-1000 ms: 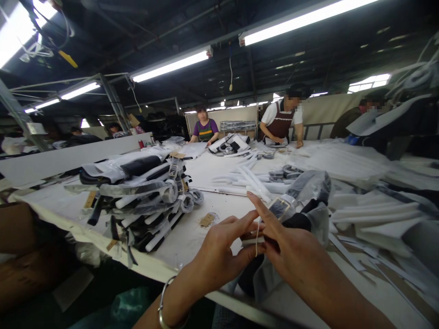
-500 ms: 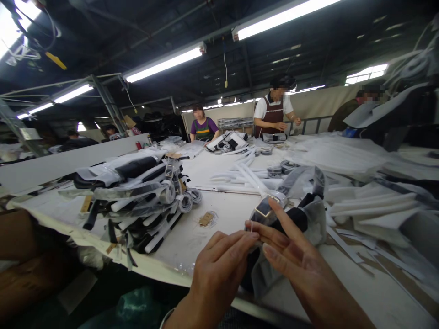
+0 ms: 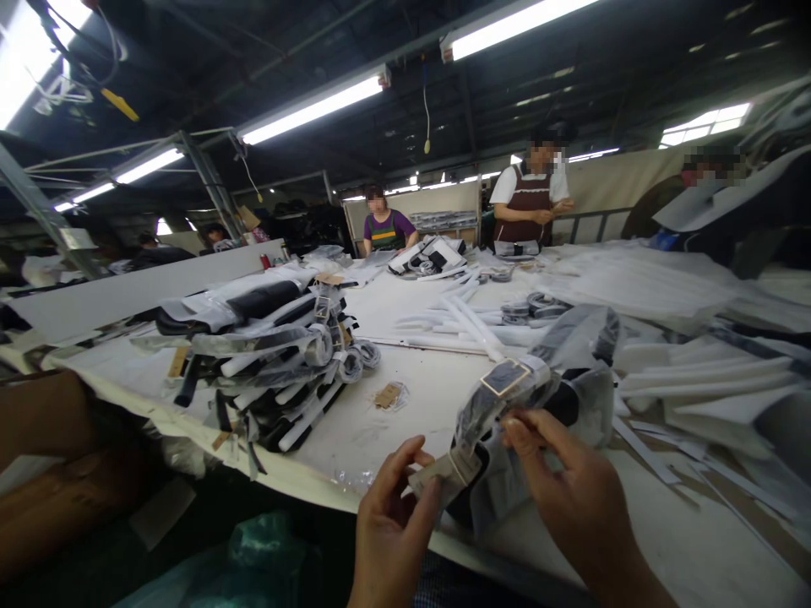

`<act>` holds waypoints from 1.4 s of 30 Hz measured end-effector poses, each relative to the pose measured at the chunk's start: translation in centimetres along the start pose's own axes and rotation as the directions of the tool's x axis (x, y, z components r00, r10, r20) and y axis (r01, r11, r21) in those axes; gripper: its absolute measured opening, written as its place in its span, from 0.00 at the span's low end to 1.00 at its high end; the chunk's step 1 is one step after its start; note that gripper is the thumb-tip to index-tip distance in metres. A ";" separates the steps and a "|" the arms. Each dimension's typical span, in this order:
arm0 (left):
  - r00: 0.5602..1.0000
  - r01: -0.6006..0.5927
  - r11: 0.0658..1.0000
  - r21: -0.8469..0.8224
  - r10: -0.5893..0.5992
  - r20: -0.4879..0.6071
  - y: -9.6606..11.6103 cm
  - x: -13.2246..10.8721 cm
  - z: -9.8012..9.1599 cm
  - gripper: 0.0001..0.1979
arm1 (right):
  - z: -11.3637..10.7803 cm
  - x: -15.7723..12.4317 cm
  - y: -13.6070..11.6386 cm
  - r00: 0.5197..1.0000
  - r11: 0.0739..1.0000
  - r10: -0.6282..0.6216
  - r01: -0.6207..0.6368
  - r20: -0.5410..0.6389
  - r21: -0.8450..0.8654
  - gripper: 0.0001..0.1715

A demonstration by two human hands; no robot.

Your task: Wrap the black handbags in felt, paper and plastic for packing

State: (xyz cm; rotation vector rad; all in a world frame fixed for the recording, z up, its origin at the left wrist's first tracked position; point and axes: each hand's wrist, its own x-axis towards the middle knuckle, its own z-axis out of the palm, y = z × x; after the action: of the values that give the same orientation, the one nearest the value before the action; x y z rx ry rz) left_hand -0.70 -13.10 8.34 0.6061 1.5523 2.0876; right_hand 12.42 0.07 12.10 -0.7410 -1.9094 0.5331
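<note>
Before me a dark bag (image 3: pixel 563 405) lies at the table edge, partly wrapped in translucent sheet. Its strap (image 3: pixel 472 414), covered in clear plastic, arches toward me and carries a gold rectangular buckle (image 3: pixel 505 377). At the strap's near end hangs a pale tag (image 3: pixel 442 480), which my left hand (image 3: pixel 394 515) pinches between thumb and fingers. My right hand (image 3: pixel 563 473) is closed in a pinch beside the strap, below the buckle; what its fingertips hold is too small to tell.
To the left rises a stack of wrapped dark bags (image 3: pixel 272 338) with coiled straps. Several brown tags (image 3: pixel 388 395) with white strings lie mid-table. White foam strips (image 3: pixel 469 325) and sheets (image 3: pixel 715 380) lie ahead and right. Two co-workers (image 3: pixel 386 224) stand across the table.
My hands have moved apart from their meeting point at a thin white string. The left now pinches the tag; the right has closed by the strap. The buckle sits more openly in view.
</note>
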 end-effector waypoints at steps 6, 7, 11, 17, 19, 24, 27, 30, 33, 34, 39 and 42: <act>0.986 0.166 0.975 -0.149 -0.165 0.019 -3.6 -1.7 -1.2 0.29 | 0.6 0.6 -0.1 0.984 0.999 0.032 -0.034 0.174 0.007 0.26; 0.988 0.153 0.981 -0.121 -0.152 0.017 -4.2 -2.2 -1.6 0.29 | 0.7 0.8 -0.1 0.982 0.999 0.047 -0.049 0.182 0.004 0.28; 0.997 -0.077 0.989 0.124 0.079 -0.008 -5.9 -3.6 -2.7 0.19 | 0.9 1.4 0.1 0.965 0.989 0.143 -0.147 0.220 -0.001 0.25; 0.998 0.053 0.996 0.073 -0.051 -0.033 -6.4 -1.2 -3.3 0.25 | -0.9 0.2 2.1 0.977 0.990 0.085 -0.105 0.196 0.092 0.20; 0.998 0.057 0.992 0.113 -0.057 -0.004 -6.5 -0.3 -3.5 0.25 | -2.1 -0.8 3.9 0.982 0.988 0.149 -0.154 0.114 0.032 0.19; 0.988 -0.140 0.949 0.282 0.115 0.103 -7.9 0.1 -3.7 0.36 | -5.2 -1.7 10.8 0.899 0.894 0.345 -0.402 -0.269 -0.199 0.24; 0.973 -0.176 0.949 0.260 0.127 0.193 -8.8 0.1 -2.4 0.45 | -5.9 -0.6 14.7 0.876 0.867 0.416 -0.463 -0.243 -0.185 0.30; 0.982 -0.117 0.970 0.211 0.081 0.169 -9.3 0.4 -0.3 0.44 | -5.5 0.8 17.2 0.879 0.871 0.475 -0.477 -0.041 -0.119 0.33; 0.988 -0.038 0.986 0.164 0.012 0.157 -9.4 0.9 1.3 0.32 | -4.8 1.8 18.4 0.864 0.870 0.493 -0.490 0.098 -0.060 0.35; 0.987 -0.032 0.987 0.160 0.006 0.159 -9.3 1.1 1.6 0.28 | -4.6 2.0 18.6 0.855 0.862 0.507 -0.504 0.108 -0.058 0.37; 0.997 -0.013 0.966 0.257 -0.008 0.082 -9.1 2.5 1.2 0.23 | -3.9 2.6 19.5 0.791 0.794 0.605 -0.592 0.086 -0.138 0.42; 0.997 0.072 0.951 0.300 -0.068 -0.024 -8.5 4.0 0.0 0.27 | -4.4 2.6 19.4 0.791 0.798 0.599 -0.579 0.125 -0.164 0.39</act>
State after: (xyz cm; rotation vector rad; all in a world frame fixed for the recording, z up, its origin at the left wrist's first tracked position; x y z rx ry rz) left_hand -2.98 -8.52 0.41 0.6314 1.8895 1.8200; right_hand 20.66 15.99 3.06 -1.4358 -1.8555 0.8996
